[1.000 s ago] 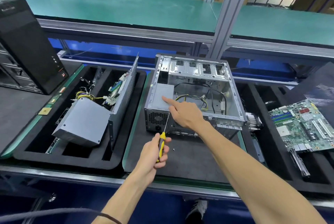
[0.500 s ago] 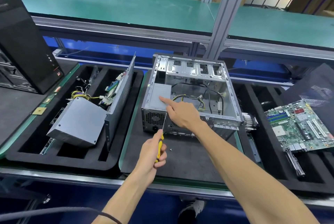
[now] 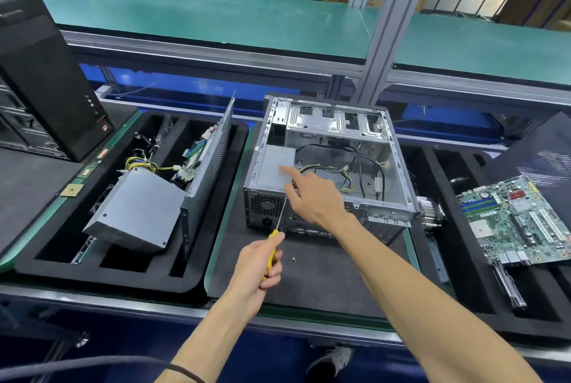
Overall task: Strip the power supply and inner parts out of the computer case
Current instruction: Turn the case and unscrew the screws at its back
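Note:
The open metal computer case lies on its side on a black foam mat. Its grey power supply sits in the near-left corner, with yellow and black cables trailing across the case floor. My right hand reaches over the case's near edge, its index finger straight and touching the top of the power supply. My left hand grips a yellow-handled screwdriver, whose shaft points up at the case's rear face beside the fan grille. A loose screw lies on the mat by my left hand.
A black foam tray on the left holds another power supply and a leaning metal panel. A black tower stands far left. On the right lie a green motherboard and a heatsink. A raised green bench runs behind.
Both hands keep nearly the same pose, finger on the power supply and screwdriver at the rear face. Only the view has shifted slightly.

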Demonstrator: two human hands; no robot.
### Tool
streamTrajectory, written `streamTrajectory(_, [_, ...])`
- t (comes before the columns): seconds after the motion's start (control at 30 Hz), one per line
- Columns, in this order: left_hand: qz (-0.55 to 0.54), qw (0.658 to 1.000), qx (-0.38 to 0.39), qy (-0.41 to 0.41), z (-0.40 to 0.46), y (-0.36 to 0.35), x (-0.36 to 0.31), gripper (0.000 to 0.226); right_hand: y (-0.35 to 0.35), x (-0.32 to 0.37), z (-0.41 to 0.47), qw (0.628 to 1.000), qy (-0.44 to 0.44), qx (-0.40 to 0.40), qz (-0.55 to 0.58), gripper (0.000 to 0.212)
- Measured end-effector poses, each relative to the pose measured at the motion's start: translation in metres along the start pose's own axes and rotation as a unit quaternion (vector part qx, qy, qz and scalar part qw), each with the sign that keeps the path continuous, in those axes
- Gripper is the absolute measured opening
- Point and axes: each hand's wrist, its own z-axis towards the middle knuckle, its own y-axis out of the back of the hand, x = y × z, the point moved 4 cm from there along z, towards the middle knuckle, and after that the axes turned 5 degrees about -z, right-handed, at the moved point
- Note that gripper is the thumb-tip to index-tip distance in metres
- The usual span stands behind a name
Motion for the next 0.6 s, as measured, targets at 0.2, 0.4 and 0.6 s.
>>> streamTrajectory(0.2, [-0.025, 1.0, -0.005, 0.011, -0.001, 0.003, -0.001, 0.038, 0.021, 0.002, -0.029, 0.924, -0.088, -0.244, 0.282, 0.025])
streamTrajectory(0.4, [-0.092, 0.993, 0.042, 0.057, -0.001, -0.005, 0.003, 0.039, -0.043, 0.018, -0.072, 0.821, -0.328, 0.014, 0.468, 0.033])
streamTrajectory(0.6, [-0.171, 0.978, 0.085, 0.08, -0.001, -0.012, 0.006, 0.037, -0.051, 0.031, -0.059, 0.636, -0.325, 0.087, 0.694, 0.031])
